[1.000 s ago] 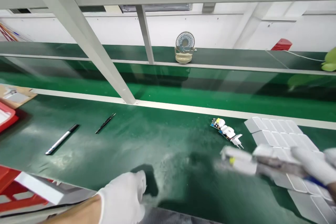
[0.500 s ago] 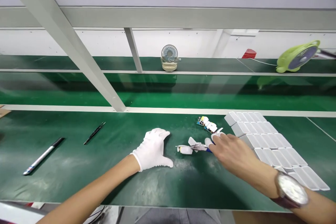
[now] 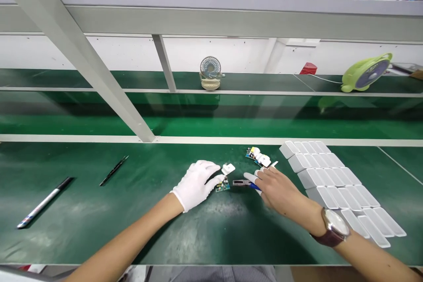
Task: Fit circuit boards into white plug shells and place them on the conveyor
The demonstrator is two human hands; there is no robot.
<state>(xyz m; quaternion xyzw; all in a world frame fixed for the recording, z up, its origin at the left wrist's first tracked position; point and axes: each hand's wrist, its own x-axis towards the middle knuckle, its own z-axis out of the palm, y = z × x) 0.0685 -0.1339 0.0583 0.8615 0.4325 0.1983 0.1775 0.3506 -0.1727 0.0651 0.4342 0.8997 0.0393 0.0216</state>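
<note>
My left hand [image 3: 198, 185], in a white glove, has its thumb and fingertips at the left edge of a small green circuit board [image 3: 223, 185] with a white part [image 3: 228, 168] at its top. The fingers close on the board's edge. My right hand [image 3: 276, 187], with white finger covers and a watch at the wrist, holds blue-handled pliers [image 3: 243, 183]. The pliers' metal jaws point left, a little apart from the board. Just beyond the right hand lies another circuit board [image 3: 258, 156] with white parts and a yellow one.
Translucent white trays [image 3: 333, 176] stand in rows at the right. On the left lie a marker [image 3: 45, 202] and black tweezers [image 3: 114, 170]. A slanted metal post [image 3: 95, 70] meets the table's back rail. A small fan [image 3: 210, 72] and a green fan [image 3: 366, 72] stand behind.
My left hand has gone from spread fingers to gripping the board. The board has turned, its component side now showing. The pliers have come away from it.
</note>
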